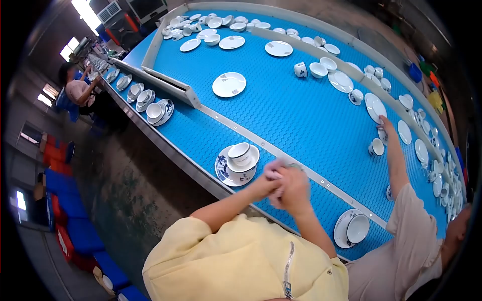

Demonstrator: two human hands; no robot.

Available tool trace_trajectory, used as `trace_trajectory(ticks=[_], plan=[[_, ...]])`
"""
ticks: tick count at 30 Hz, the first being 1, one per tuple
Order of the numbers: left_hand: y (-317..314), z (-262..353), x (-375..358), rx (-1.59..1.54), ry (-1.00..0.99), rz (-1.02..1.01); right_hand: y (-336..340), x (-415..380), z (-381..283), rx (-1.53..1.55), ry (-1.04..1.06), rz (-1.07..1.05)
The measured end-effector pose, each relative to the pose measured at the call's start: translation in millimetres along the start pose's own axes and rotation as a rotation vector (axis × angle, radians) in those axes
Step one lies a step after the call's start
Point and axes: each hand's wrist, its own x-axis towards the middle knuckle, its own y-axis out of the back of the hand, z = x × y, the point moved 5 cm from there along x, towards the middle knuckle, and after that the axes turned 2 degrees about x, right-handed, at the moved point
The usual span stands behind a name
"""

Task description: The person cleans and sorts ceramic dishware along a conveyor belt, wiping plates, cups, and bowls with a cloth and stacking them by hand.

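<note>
White porcelain with dark blue decoration makes up the nearest set: a patterned plate (234, 178) bearing a bowl (254, 155), with a smaller vessel (239, 152) nested in it. It rests on the near lane of the blue surface (188, 130), between the metal edge and the pale rail (249, 136). Just beside it, the person's left hand (266, 186) and right hand (295, 189) meet, fingers curled against each other and blurred. Neither grasps any of the crockery; whether something small is pinched between them cannot be told. The step looks like a pause in handling, with this set already stacked. Handling it from here would call for parting the hands and supporting the plate from beneath its rim, keeping it level, since the nested pieces could slide. Farther right sits another plate (341, 234) with a bowl (358, 229); beyond the rail, a co-worker's hand (383, 122) reaches to an oval plate (374, 107), and a loose plate (229, 85) lies well apart.
</note>
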Motion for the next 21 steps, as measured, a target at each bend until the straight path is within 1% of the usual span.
trace_trajectory(ticks=[1,3,4,5,6,7,9,10,11,13,14,15,16,17,18,19,20,21], plan=[[-18.6,-2.5,2.5,0.200,0.003,-0.023,8.0,-11.4,12.7,0.000,0.006,0.007],[-55.6,-7.2,7.9,0.610,-0.006,-0.069,16.3,-40.3,54.8,0.021,-0.185,-0.104],[-73.1,5.1,2.9,0.706,-0.271,0.081,-3.5,-66.9,76.3,0.015,-0.198,-0.104],[-88.0,9.3,-3.3,0.786,-0.531,0.228,-33.0,-108.5,116.6,0.568,-0.489,0.167],[-102.6,6.7,0.0,0.845,-0.795,0.219,-37.2,-137.0,128.9,0.832,-0.647,0.296],[-110.7,5.9,3.6,0.827,-0.778,0.199,-37.5,-161.0,136.1,1.093,-0.782,0.483],[-128.9,1.2,9.8,1.173,-0.680,-0.030,-47.6,-200.3,131.4,1.486,-1.043,0.549],[-125.8,-1.6,10.9,1.139,-0.585,-0.143,-56.6,-204.8,117.5,1.701,-1.167,0.569],[-118.0,-1.7,8.6,1.140,-0.573,-0.140,-65.6,-214.5,104.4,1.918,-1.289,0.585],[-93.2,-6.3,18.1,1.363,-0.393,-0.130,-59.9,-222.8,95.7,2.132,-1.387,0.616],[-75.4,7.3,22.4,1.440,-0.454,-0.055,-49.6,-226.4,85.5,2.308,-1.382,0.300],[-45.2,16.4,27.7,1.353,-0.461,0.094,-34.2,-240.4,72.3,2.447,-1.365,-0.002],[-18.7,27.2,29.7,1.458,-0.506,0.208,-31.7,-254.9,75.8,2.452,-1.461,0.065],[-3.2,41.7,28.8,1.578,-0.391,0.287,-34.3,-266.2,81.7,2.462,-1.557,0.159],[17.0,47.8,27.3,1.697,-0.193,0.307,-33.2,-272.3,81.4,2.629,-1.332,0.211],[56.8,36.9,24.7,1.883,-0.107,0.238,-25.5,-277.8,83.8,2.596,-1.221,0.261],[90.0,26.8,25.1,1.733,0.094,0.160,-17.1,-284.1,85.3,2.560,-1.115,0.314],[102.8,25.9,20.6,1.732,0.138,0.242,-16.8,-299.9,94.5,2.390,-1.156,0.403]])
